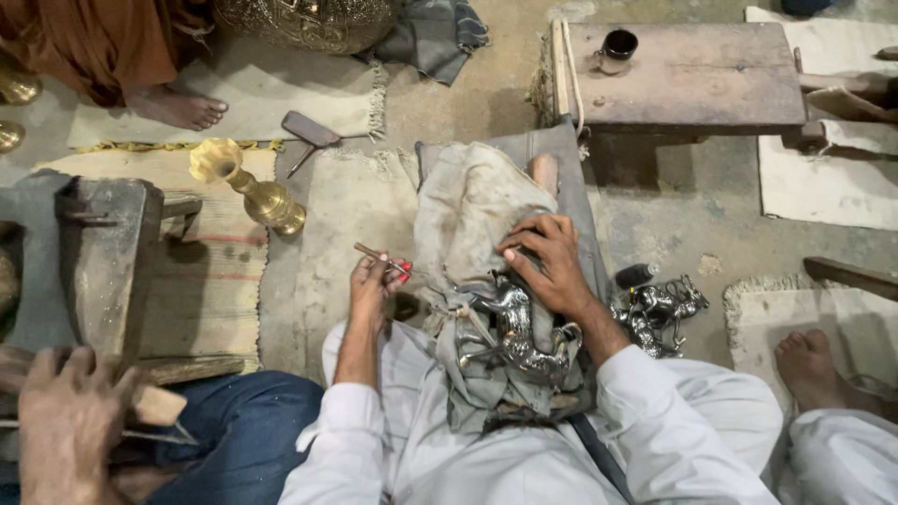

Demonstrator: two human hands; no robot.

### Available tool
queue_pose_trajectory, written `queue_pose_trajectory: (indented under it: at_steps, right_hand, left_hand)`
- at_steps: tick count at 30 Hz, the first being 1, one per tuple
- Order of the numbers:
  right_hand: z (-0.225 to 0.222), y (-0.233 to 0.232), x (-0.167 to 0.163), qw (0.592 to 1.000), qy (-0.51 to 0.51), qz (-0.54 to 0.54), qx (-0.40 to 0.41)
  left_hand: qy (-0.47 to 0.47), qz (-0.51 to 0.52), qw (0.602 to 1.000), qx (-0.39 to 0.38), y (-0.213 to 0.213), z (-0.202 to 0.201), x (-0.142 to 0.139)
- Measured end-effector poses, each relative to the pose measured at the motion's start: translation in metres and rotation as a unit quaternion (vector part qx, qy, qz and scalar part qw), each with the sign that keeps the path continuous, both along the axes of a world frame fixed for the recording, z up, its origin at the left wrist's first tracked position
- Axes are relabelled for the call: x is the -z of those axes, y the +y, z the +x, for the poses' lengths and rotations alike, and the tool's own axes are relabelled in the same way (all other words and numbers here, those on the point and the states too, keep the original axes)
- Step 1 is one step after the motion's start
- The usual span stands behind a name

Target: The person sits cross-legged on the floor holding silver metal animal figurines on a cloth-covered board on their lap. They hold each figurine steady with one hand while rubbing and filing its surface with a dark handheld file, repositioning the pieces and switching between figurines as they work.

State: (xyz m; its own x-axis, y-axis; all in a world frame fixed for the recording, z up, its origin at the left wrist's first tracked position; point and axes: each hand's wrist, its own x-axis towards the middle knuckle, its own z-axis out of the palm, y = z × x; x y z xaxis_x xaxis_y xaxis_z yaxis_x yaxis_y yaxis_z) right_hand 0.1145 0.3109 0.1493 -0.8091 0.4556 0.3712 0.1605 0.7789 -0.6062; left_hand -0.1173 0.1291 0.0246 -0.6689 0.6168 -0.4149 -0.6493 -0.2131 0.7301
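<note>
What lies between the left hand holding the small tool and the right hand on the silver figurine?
In the head view, folds of grey cloth lie between the left hand and right hand, draped beneath the silver figurine.

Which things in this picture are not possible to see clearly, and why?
- Head view: the left hand holds a thin tool; too small to tell its tip.
- The right hand covers part of the silver figurine; grey cloth hides its base.
- The co-worker's hand is cut by the lower edge.
</note>
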Motion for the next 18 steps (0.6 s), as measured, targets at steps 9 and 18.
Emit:
queue_pose_trajectory:
  at_steps: [9,18]
  right_hand:
    - [0.042,0.020,-0.003,0.941,0.119,-0.317,0.019]
    - [0.218,-0.024,0.066,0.841,0.073,-0.472,0.253]
  left_hand:
    - [0.038,0.034,0.998,0.042,-0.050,0.050,-0.059]
    - [0.215,0.016,0.974,0.071,-0.069,0.104,-0.103]
